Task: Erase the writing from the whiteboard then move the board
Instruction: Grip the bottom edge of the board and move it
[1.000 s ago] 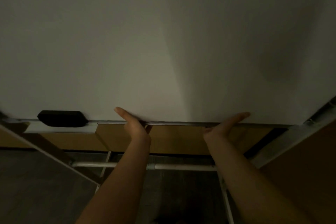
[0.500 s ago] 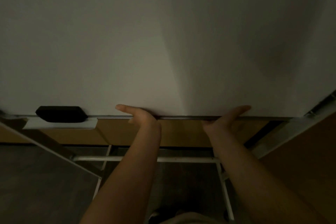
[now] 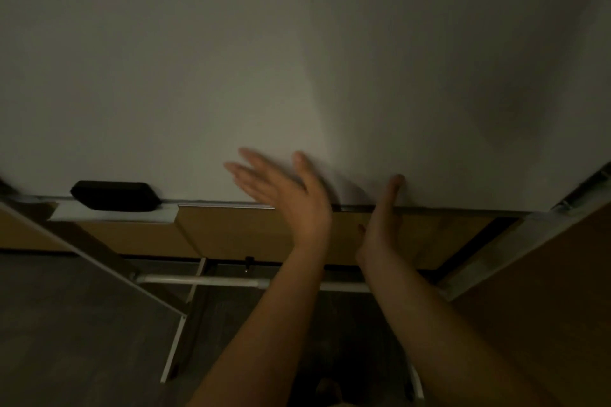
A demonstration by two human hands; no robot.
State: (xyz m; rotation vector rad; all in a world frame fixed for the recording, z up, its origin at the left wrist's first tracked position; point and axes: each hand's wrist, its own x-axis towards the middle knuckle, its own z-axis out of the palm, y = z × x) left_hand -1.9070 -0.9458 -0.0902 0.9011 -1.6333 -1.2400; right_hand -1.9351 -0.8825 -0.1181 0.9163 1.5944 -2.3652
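Observation:
The whiteboard (image 3: 297, 59) fills the upper part of the view, blank and dim, with no writing that I can see. A black eraser (image 3: 115, 196) lies on the small tray at the board's lower left edge. My left hand (image 3: 284, 190) is lifted off the bottom rail, fingers spread and blurred, in front of the board's lower middle. My right hand (image 3: 385, 211) stands edge-on just to its right, thumb up against the board near the bottom rail, holding nothing.
Below the board are brown panels (image 3: 238, 231) and a white metal stand frame with a crossbar (image 3: 205, 280). A slanted frame leg (image 3: 489, 258) runs down from the right. Dark floor (image 3: 66, 324) lies beneath.
Both hands have let go of the board's bottom rail. The left hand rose and opened in front of the board; the right hand shifted left and turned edge-on.

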